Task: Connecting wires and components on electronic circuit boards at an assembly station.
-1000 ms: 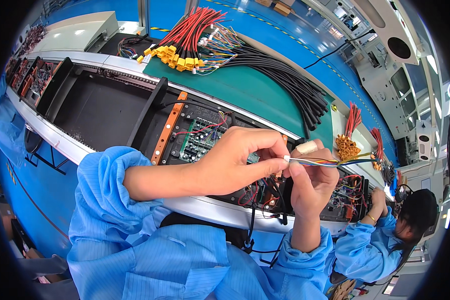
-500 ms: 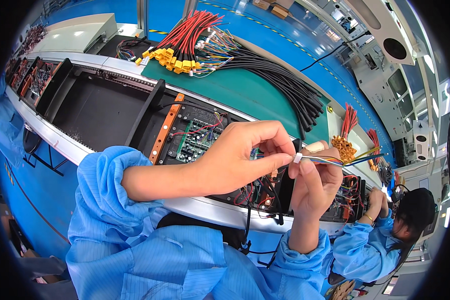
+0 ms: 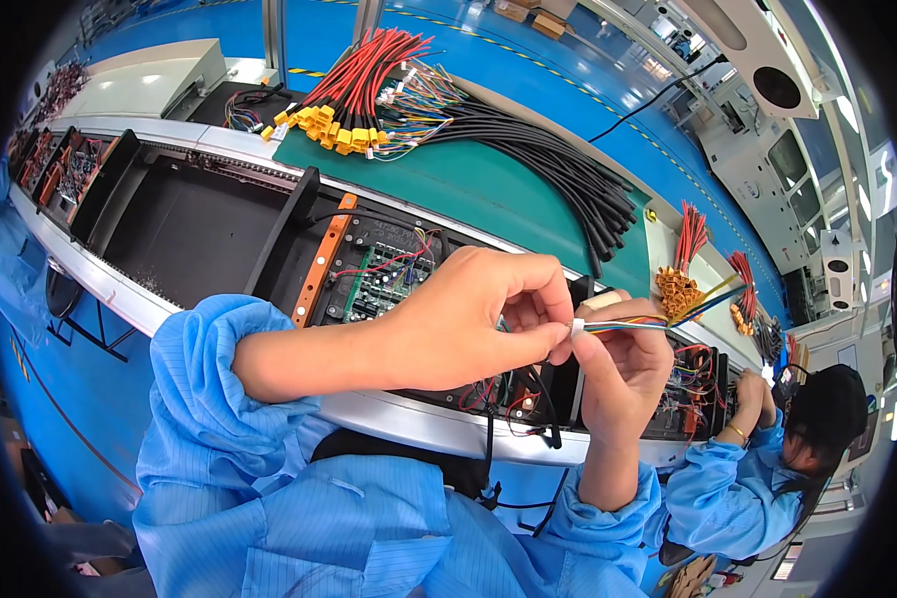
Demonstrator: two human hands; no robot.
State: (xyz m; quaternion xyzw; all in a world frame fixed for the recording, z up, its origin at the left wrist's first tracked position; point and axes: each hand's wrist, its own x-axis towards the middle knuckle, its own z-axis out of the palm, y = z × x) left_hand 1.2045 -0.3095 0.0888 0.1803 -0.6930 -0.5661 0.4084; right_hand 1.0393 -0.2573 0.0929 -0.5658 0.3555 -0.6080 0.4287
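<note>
Here, the white connector (image 3: 578,327) sits between left hand (image 3: 483,319) and right hand (image 3: 623,364).

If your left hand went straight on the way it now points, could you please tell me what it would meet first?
The left hand would likely meet the white plug first, with the right hand just beyond; exact depth is unclear.

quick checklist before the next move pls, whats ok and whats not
1. Coloured wires held in the right hand: ok
2. White connector visible at the fingertips: ok
3. Left hand gripping the connector itself: cannot tell, contact is hidden
4. Every wire fully seated in the connector: cannot tell, too small
5. Circuit board fully visible: not ok, left hand hides part
6. Black cables lying on the green mat: ok
</note>
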